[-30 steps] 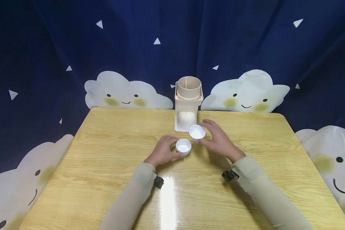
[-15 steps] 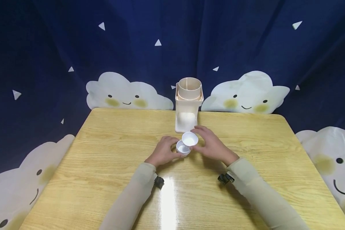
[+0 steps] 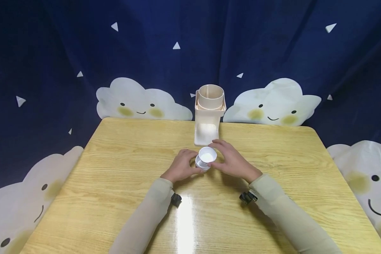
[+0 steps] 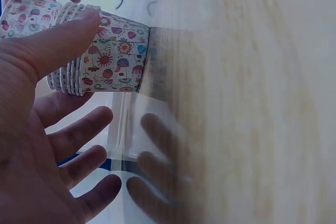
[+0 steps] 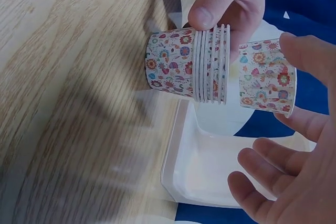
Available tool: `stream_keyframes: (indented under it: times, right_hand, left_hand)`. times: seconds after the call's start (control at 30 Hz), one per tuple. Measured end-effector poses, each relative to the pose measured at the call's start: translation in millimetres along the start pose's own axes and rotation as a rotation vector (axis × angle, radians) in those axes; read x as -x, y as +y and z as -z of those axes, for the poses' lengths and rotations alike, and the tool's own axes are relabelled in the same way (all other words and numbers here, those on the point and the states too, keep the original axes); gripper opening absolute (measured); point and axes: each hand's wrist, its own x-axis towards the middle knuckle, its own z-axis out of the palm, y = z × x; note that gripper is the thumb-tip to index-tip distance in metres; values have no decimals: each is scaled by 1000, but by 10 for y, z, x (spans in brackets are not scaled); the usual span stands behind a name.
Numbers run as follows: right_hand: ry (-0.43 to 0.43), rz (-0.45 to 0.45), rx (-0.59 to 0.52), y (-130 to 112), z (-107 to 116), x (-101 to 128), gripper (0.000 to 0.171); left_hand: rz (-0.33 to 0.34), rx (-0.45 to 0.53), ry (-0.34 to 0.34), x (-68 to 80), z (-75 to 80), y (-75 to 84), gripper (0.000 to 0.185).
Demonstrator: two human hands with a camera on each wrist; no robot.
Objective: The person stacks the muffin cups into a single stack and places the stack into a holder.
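A glossy wooden table (image 3: 120,183) stands before a dark blue curtain (image 3: 66,46) dotted with white triangles and edged with smiling white clouds (image 3: 139,100). Near the table's middle stands a stack of flower-printed paper cups (image 5: 189,66), nested, its base on the wood. The left hand (image 3: 181,165) steadies the stack, thumb pressed on the rims and the other fingers spread loosely beside it. Just above the stack's mouth, the right hand (image 3: 230,160) holds a single paper cup (image 5: 266,75) of the same print, thumb on its side, the remaining fingers relaxed below it; the two are close but a narrow gap shows between them. Behind, at the table's far edge, stands a cream cup dispenser (image 3: 209,116) with a round tube on top and an open tray at its foot.
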Motion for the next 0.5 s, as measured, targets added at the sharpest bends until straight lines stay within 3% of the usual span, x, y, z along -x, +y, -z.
stream_keyframes:
  times: [0.5]
  right_hand:
    - [-21, 3, 13, 29, -70, -19, 65]
  left_hand:
    - [-11, 7, 6, -5, -6, -10, 55]
